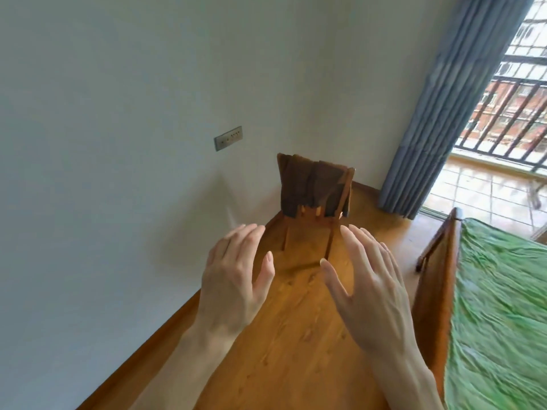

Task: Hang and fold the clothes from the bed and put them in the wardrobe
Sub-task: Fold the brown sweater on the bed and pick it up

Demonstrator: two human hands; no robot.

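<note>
Both hands up in front of the chest, backs to the camera, holding nothing. Left hand point(233, 279): forearm comes in from bottom left, fingers point(248, 236) straight & close together, pointing up and fwd, thumb splayed to the right. Right hand point(376, 294): forearm from bottom right, fingers straight, slightly fanned, tilted up-left, thumb out toward the left hand. Hands are apart, w/ floor point(296, 335) showing between the thumbs; neither touches anything.

Bed point(500, 306) at right edge, green sheet, wooden end board beside the right forearm. No loose clothes visible on the part of the bed in view. Past the fingertips, a wooden chair point(313, 196) stands by the wall point(118, 113), w/ dark brown cloth point(310, 182) draped over its back. Wardrobe not in view.

Switch plate point(228, 138) on the wall, left of chair. Blue curtain point(438, 108) at right, balcony railing point(515, 113) beyond it.
</note>
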